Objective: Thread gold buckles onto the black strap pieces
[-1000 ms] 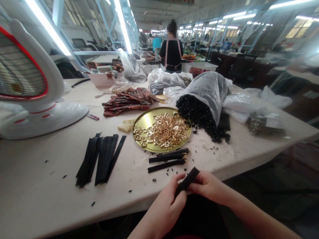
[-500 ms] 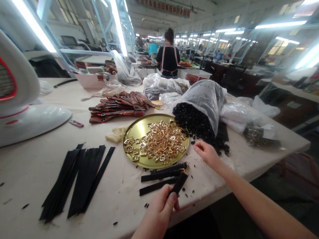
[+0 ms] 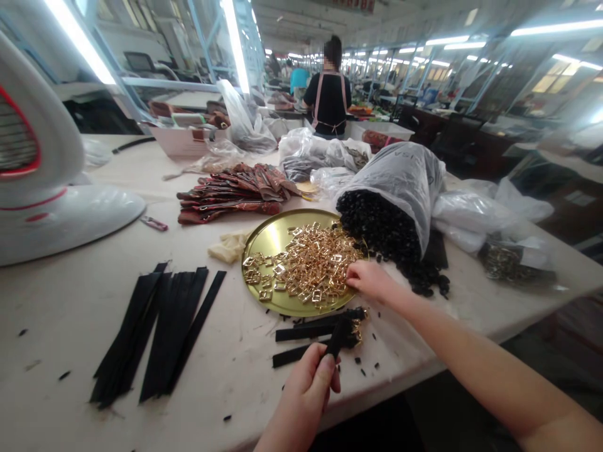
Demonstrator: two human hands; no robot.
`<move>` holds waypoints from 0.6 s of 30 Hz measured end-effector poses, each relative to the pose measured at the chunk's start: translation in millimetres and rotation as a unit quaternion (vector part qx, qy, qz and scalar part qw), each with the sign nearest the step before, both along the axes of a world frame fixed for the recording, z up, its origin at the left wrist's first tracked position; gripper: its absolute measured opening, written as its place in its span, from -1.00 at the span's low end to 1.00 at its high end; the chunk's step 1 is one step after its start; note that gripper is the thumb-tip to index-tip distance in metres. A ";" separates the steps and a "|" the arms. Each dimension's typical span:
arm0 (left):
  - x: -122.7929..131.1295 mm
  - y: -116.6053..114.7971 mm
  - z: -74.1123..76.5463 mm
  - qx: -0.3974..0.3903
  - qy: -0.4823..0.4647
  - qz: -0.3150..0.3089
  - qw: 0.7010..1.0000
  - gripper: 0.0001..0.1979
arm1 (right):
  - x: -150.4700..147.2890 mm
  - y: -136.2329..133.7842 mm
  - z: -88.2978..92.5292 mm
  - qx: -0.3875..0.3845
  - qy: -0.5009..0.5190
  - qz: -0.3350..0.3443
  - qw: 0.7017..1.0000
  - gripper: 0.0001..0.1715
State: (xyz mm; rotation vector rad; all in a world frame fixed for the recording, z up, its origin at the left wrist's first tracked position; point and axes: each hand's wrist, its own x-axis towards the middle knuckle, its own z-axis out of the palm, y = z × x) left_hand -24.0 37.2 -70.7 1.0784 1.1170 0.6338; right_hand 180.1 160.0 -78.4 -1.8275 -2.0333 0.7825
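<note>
My left hand [image 3: 311, 383] is closed around a black strap [image 3: 337, 337], its thumb on top, near the front edge of the table. At the right rim of a round gold tray [image 3: 261, 242], my right hand [image 3: 374, 280] has its fingers bent together beside a heap of gold buckles [image 3: 313, 263]. Whatever is between those fingertips is hidden. Several black straps with gold buckles at their right ends [image 3: 296, 334] lie between the tray and my left hand. A plastic bag [image 3: 400, 169] spills small black pieces [image 3: 377, 220] just behind my right hand.
Plain black strips [image 3: 172, 333] lie in a bunch on the left. Behind them stand a white fan-like appliance [image 3: 70, 216] and a small pink-handled tool [image 3: 154, 223]. Reddish-brown patterned strips [image 3: 235, 191] are piled beyond the tray. A person [image 3: 330, 94] stands farther back.
My right hand has moved left, from beside the black pieces to the buckles at the tray's rim. My left hand keeps the strap, now turned more upright. The whole view has shifted slightly.
</note>
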 end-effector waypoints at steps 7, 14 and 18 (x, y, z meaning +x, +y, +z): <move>10.0 -8.0 16.2 0.039 -0.067 0.118 0.990 -0.76 | -17.4 -88.5 25.2 -0.138 0.416 -0.020 0.899 -0.68; 17.4 -31.1 27.9 0.038 -0.083 0.077 0.993 -0.75 | -36.5 -147.4 36.9 -0.170 0.484 -0.014 0.858 -0.66; 10.4 -41.0 22.9 0.011 -0.086 0.044 0.995 -0.73 | -41.4 -155.7 34.3 -0.177 0.457 0.001 0.872 -0.62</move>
